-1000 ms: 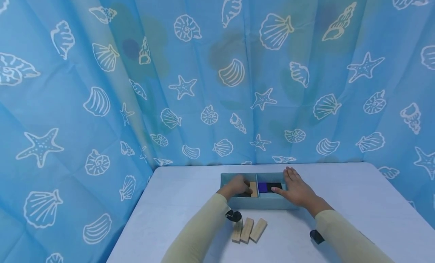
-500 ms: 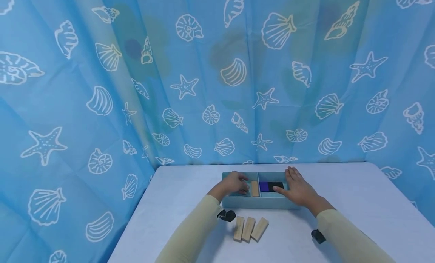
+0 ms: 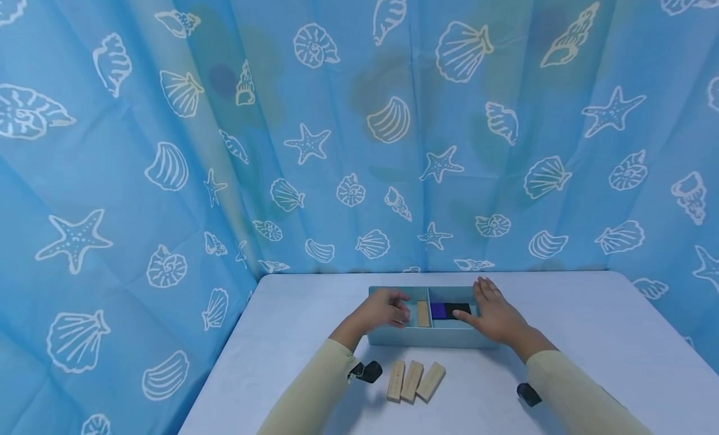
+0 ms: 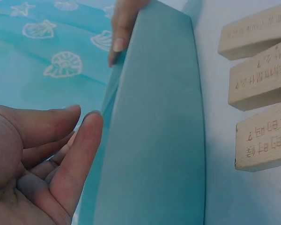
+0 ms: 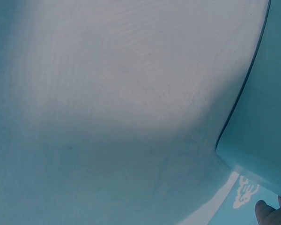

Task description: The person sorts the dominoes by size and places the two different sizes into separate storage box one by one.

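A pale blue-green box (image 3: 432, 337) with two compartments stands on the table. Over its left compartment, my left hand (image 3: 377, 311) hovers with loosely bent fingers; in the left wrist view its thumb and fingertip (image 4: 91, 123) come close with nothing between them. A light wooden block (image 3: 423, 314) lies in that compartment against the divider. At the box's right end rests my right hand (image 3: 497, 313), fingers straight along the end wall and thumb reaching over the inside. Near that thumb, a purple block (image 3: 439, 311) and a black block (image 3: 457, 311) sit in the right compartment.
In front of the box, three wooden blocks (image 3: 412, 381) lie side by side on the white table (image 3: 269, 354); engraved characters show on them in the left wrist view. A blue shell-print curtain (image 3: 348, 141) hangs behind the table and along the left.
My left hand has drawn back leftward from beside the wooden block, out of the left compartment, uncovering more of the block. My right hand keeps its place at the box's end.
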Demonstrator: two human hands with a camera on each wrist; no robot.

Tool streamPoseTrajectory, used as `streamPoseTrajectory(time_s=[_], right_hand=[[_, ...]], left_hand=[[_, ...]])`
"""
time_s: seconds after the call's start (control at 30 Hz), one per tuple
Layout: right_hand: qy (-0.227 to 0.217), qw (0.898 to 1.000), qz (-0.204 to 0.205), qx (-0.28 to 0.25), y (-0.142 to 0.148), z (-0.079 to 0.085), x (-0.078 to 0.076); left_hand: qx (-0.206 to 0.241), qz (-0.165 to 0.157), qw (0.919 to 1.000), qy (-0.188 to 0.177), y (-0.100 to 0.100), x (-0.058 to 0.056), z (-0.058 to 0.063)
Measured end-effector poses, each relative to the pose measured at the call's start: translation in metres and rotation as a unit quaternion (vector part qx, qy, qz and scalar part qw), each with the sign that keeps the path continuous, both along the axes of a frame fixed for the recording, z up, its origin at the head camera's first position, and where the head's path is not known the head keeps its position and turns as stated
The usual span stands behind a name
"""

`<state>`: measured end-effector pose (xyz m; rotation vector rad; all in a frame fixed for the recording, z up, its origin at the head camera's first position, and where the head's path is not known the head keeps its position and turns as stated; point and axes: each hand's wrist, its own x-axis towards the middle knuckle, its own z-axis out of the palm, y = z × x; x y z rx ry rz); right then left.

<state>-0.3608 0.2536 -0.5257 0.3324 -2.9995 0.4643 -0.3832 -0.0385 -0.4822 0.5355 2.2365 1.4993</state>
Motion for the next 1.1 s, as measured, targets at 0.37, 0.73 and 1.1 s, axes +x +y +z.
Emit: streamPoseTrajectory(time_s=[0.37, 0.73, 1.1], right_hand=[[0.000, 1.000, 0.003, -0.005, 0.000, -0.002, -0.003], [0.003, 1.000, 0.002, -0.005, 0.003, -0.001, -0.002], [0.006, 1.000, 0.005, -0.009, 0.001, -0.002, -0.002]], left_hand=[[-0.005, -0.012, 0.9998, 0.015, -0.023, 0.033, -0.001], [0.009, -0.016, 0.9996, -0.023, -0.031, 0.056, -0.017], [-0.009, 0.017, 0.9984, -0.053, -0.041, 0.069, -0.035]])
